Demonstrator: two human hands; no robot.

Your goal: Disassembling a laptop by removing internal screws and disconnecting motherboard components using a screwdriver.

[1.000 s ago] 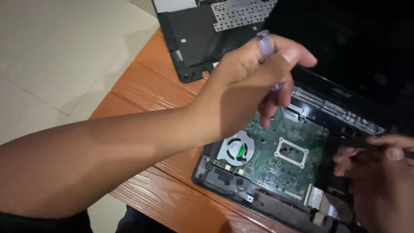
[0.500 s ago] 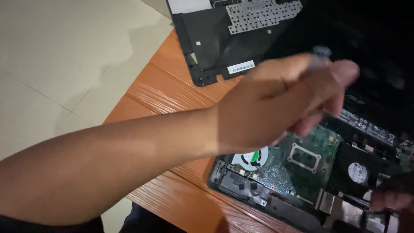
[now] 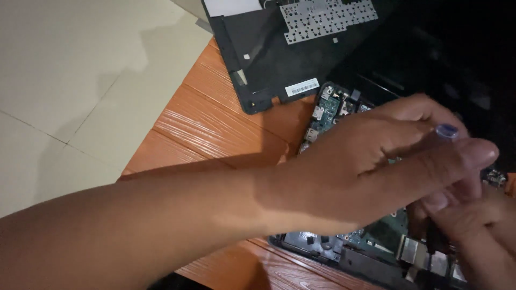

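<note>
My left hand reaches in from the left and hovers low over an opened laptop base, covering most of its green circuit board. Its fingers are stretched out close together, one with a painted nail, and what lies under the palm is hidden. My right hand shows only at the lower right corner, just beneath the left fingertips and touching them. A thin dark stick-like thing stands by its fingers; I cannot tell whether the hand grips it.
A removed black keyboard cover, underside up with a grey metal plate, lies at the back of the orange wooden table. The table's left edge drops to a pale tiled floor. The far right is dark.
The view has shifted and my left hand has moved right and lowered over the board, hiding the fan and chip area. My right hand has come in under the left fingers.
</note>
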